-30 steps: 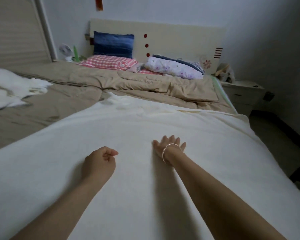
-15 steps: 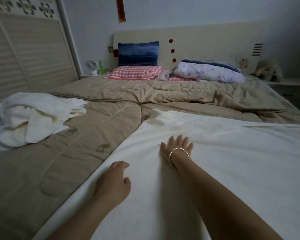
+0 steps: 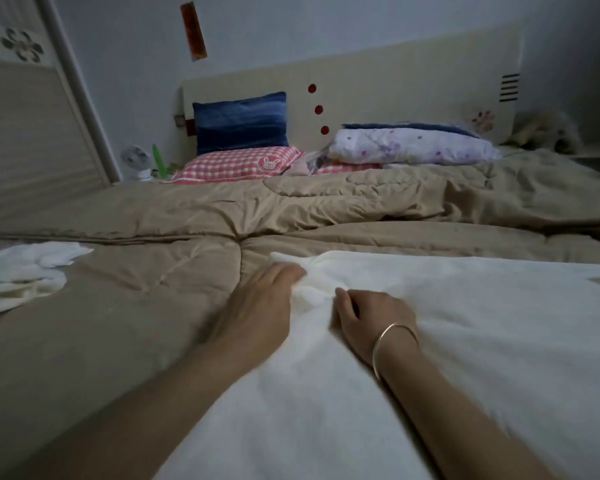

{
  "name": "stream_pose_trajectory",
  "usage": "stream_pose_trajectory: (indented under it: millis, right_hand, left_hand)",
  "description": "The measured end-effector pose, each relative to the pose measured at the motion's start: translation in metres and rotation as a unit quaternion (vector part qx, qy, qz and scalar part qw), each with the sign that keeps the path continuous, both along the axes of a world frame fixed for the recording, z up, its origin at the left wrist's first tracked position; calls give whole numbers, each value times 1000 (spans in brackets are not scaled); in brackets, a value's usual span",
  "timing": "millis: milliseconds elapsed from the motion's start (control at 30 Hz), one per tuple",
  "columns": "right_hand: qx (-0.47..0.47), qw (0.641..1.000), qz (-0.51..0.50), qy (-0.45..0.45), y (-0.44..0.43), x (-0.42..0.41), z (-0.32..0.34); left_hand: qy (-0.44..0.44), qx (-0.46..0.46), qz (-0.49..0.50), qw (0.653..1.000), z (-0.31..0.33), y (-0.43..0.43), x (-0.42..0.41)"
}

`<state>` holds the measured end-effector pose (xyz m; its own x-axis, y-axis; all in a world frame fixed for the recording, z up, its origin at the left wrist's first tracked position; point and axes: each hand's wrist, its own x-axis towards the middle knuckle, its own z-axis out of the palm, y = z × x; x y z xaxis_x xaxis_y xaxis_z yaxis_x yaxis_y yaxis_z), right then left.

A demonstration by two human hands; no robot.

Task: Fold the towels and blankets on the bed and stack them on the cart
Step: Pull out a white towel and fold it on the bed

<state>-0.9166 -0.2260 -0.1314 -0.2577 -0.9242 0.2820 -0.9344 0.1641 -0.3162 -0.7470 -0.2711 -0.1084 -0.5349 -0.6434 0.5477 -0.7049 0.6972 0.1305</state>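
Observation:
A large white blanket point(image 3: 465, 341) lies spread over the near right of the bed. Its far left corner is bunched up between my hands. My left hand point(image 3: 264, 303), blurred by motion, grips that corner at the blanket's left edge. Just to its right, my right hand point(image 3: 371, 317), with a bracelet on the wrist, has its fingers curled into the bunched fabric. A crumpled pile of white towels point(image 3: 25, 271) lies at the bed's left edge. No cart is in view.
A tan quilt point(image 3: 222, 220) covers the bed under the blanket. Pillows, one blue point(image 3: 239, 123), one red-checked point(image 3: 236, 164) and one floral point(image 3: 409, 147), lie against the headboard point(image 3: 395, 84). A wardrobe door point(image 3: 25, 133) stands at left.
My view has swung left and dropped lower. Both hands moved toward the blanket's far left corner; the right went from flat on the cloth to curled, and the left reached forward to grip the corner.

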Motion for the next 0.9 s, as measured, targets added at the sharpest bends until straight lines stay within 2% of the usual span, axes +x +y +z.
stream_pose_trajectory:
  millis: [67,133,200,267,333,433,500,567,633,733,833,900]
  right_hand:
    - [-18,1000,10,-5,-2,1,4]
    - [-31,999,15,-11,1,1,2]
    - [-45,998,23,-23,5,1,-1]
    - [-58,997,21,-36,9,1,1]
    - [-77,996,13,-40,10,1,4]
    - [-172,985,-11,-4,6,0,10]
    - [-278,960,-23,29,0,-2,10]
    - [-327,943,-35,53,-5,-7,7]
    - [-317,945,-41,63,-8,-9,5]
    - [-290,953,-49,77,-8,-11,6]
    - [-178,981,-15,73,-5,-11,8]
    - [-121,990,30,69,-4,-12,7]
  left_hand:
    - [44,57,35,997,5,-31,-21]
    - [20,106,39,993,10,-43,-40]
    - [-56,151,19,987,21,-44,-51]
    - [-172,180,31,968,37,-40,-54]
    - [-301,164,82,936,55,-37,-48]
    - [-461,184,151,855,72,-30,-41]
    - [-529,186,176,809,75,-23,-40]
    - [-575,131,181,787,74,-16,-41]
    - [-606,77,185,770,74,-13,-43]
    - [-653,61,205,726,79,-5,-56]
    - [-703,19,203,681,79,0,-69]
    - [-722,-24,173,669,79,2,-66]
